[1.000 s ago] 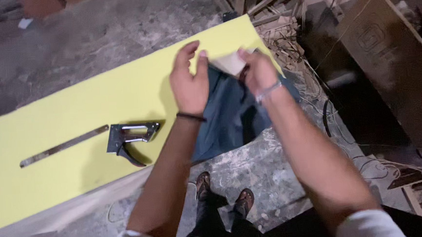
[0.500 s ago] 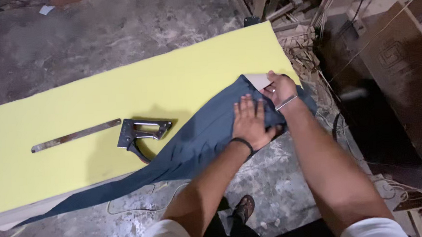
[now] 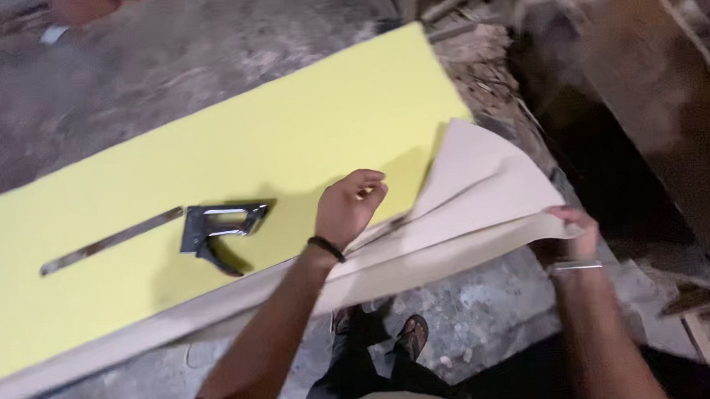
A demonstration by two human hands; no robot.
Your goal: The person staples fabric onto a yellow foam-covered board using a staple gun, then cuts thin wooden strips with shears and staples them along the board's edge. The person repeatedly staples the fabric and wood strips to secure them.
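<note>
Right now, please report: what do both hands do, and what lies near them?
Left hand pressing on yellow foam sheet. Right hand gripping edge of beige sheet, lifted and folded. Metal staple gun and flat metal strip lie on foam, apart from hands.

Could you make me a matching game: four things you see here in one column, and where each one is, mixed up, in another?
Things:
1. stapler
2. metal strip
3. left hand
4. right hand

Places:
A. holding the outer corner of the beige sheet
B. lying flat on the yellow foam, left of the stapler
C. pressing on the foam's near edge, where the sheet folds
D. on the foam, between the strip and the left hand

Pairs: 1-D, 2-B, 3-C, 4-A
</note>
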